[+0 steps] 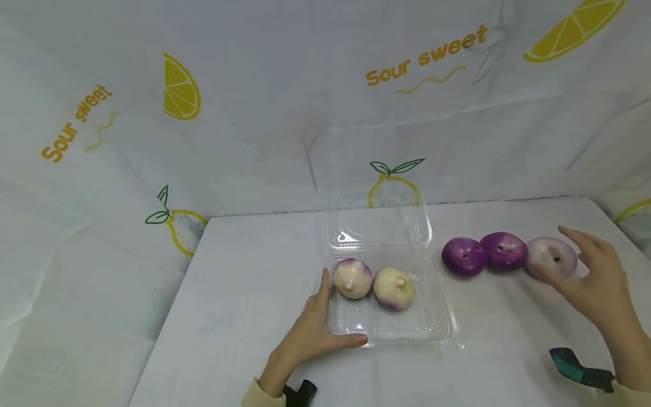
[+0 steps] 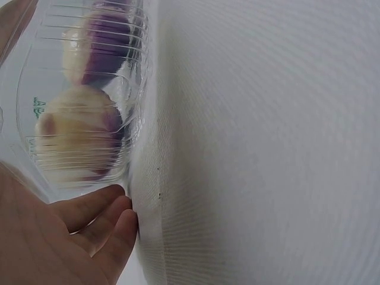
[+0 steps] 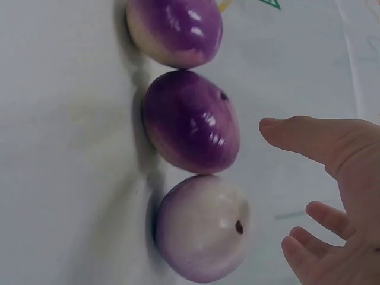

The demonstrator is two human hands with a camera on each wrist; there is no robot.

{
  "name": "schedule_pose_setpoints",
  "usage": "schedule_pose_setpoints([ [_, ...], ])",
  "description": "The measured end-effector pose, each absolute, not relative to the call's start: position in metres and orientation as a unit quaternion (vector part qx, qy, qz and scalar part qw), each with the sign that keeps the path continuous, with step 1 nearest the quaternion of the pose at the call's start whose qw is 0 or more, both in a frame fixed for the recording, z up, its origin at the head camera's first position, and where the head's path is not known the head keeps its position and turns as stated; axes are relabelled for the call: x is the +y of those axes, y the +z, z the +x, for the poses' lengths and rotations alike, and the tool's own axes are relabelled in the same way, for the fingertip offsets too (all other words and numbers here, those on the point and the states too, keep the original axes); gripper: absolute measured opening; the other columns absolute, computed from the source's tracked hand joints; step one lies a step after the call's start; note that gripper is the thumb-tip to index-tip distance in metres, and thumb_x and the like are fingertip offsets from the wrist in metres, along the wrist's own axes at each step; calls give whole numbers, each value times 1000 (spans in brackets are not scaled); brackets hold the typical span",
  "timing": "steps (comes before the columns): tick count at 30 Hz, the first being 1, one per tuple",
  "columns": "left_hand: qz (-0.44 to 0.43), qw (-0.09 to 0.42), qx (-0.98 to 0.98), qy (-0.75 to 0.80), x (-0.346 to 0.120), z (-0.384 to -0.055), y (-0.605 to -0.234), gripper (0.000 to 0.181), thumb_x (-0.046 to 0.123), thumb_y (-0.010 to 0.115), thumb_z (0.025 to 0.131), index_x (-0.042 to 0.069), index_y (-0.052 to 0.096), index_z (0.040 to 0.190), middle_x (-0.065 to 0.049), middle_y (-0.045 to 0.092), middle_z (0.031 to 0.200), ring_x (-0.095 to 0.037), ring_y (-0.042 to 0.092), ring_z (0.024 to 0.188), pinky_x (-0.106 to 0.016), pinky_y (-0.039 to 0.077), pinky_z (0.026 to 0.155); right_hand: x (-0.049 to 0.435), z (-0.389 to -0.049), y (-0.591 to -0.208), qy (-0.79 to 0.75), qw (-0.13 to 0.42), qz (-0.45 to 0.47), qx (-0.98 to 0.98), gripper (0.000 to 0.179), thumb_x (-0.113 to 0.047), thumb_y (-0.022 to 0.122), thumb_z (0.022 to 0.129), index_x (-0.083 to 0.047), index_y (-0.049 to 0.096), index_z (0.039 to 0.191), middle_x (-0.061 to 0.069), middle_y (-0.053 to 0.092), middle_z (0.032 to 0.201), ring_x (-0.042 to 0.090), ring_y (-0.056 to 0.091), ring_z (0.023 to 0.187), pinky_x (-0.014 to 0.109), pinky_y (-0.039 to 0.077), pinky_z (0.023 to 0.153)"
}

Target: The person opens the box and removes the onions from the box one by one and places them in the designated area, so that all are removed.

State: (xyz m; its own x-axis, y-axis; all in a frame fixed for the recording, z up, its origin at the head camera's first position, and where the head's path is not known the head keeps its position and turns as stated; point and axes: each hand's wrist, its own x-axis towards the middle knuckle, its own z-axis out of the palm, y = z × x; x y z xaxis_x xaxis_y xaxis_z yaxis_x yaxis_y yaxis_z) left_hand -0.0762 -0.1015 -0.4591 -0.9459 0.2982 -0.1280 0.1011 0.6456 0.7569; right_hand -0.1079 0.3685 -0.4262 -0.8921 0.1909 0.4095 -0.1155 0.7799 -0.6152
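Observation:
A clear plastic clamshell container [image 1: 427,322] lies unfolded on the table. Its base holds two round purple-and-white vegetables that look like turnips, a left one [image 1: 352,280] and a right one [image 1: 394,288], root tips up. My left hand [image 1: 317,328] rests against the base's near left corner, fingers straight along the side and thumb along the front edge. To the right, two dark purple turnips [image 1: 464,257] [image 3: 191,122] and a paler one [image 3: 203,228] sit in a touching row. My right hand [image 1: 597,277], thumb and fingers spread, hovers over the pale turnip without gripping it.
The container's lid [image 1: 378,226] leans up behind its base. A white cloth [image 1: 254,294] covers the table, and a white sheet printed with lemons [image 1: 285,113] hangs behind. Dark wrist straps [image 1: 582,370] show by both sleeves.

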Motion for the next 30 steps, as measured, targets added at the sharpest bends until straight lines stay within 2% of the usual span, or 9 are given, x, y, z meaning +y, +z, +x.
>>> schedule_pose_setpoints([
  [3, 113, 122, 899, 406, -102, -76, -459, 143, 68, 85, 68, 22, -9, 165, -16, 28, 168, -38, 31, 154, -60, 34, 120, 354, -107, -417, 345, 243, -15, -906, 77, -9, 84, 81, -4, 50, 150, 30, 41, 155, 20, 33, 149, -5, 16, 103],
  [8, 113, 121, 899, 405, -102, -77, -459, 143, 68, 85, 68, 20, -8, 166, -17, 29, 168, -38, 32, 153, -60, 35, 119, 326, -109, -406, 358, 266, 32, -894, 80, -1, 90, 70, -6, 59, 143, 15, 52, 150, -23, 31, 119, -6, 22, 98],
  [10, 112, 121, 899, 406, -102, -77, -459, 143, 68, 85, 68, 19, -8, 166, -18, 29, 167, -38, 32, 153, -60, 35, 119, 314, -110, -402, 362, 268, 63, -891, 81, 0, 91, 66, -4, 60, 140, 21, 55, 147, -24, 33, 122, 11, 27, 116],
  [12, 111, 122, 899, 406, -102, -76, -459, 143, 68, 85, 68, 20, -8, 166, -19, 29, 167, -38, 33, 153, -60, 35, 119, 304, -110, -399, 368, 253, 84, -891, 82, -1, 91, 66, -4, 59, 141, 28, 55, 144, -19, 32, 133, 42, 26, 127],
  [14, 111, 122, 899, 407, -102, -76, -459, 143, 69, 85, 68, 20, -8, 166, -19, 29, 167, -38, 33, 153, -60, 35, 119, 295, -109, -396, 380, 237, 100, -889, 83, -1, 91, 67, -5, 59, 142, 32, 53, 143, -19, 29, 137, 71, 23, 120],
  [15, 111, 123, 898, 407, -102, -76, -460, 143, 69, 84, 68, 21, -8, 166, -19, 29, 167, -38, 32, 153, -61, 35, 119, 290, -109, -395, 383, 233, 108, -887, 83, -1, 91, 66, -6, 59, 143, 32, 53, 143, -18, 29, 137, 71, 23, 120],
  [18, 112, 122, 898, 409, -102, -76, -460, 143, 70, 84, 68, 21, -8, 166, -17, 29, 167, -37, 32, 153, -61, 35, 119, 278, -109, -394, 388, 228, 130, -884, 83, 1, 91, 66, -8, 60, 142, 29, 53, 143, -17, 31, 136, 32, 29, 125],
  [21, 112, 122, 897, 409, -102, -76, -460, 143, 70, 84, 68, 21, -8, 166, -17, 29, 167, -36, 31, 154, -61, 35, 119, 268, -109, -394, 382, 233, 144, -883, 82, 0, 92, 65, -10, 62, 140, 26, 56, 141, -21, 31, 132, 2, 21, 105],
  [30, 115, 116, 901, 403, -102, -77, -461, 144, 70, 84, 68, 20, -8, 165, -20, 32, 165, -38, 34, 152, -60, 36, 119, 242, -107, -392, 383, 218, 168, -882, 80, -5, 94, 65, -16, 64, 138, 21, 59, 138, -20, 36, 128, -2, 24, 103],
])
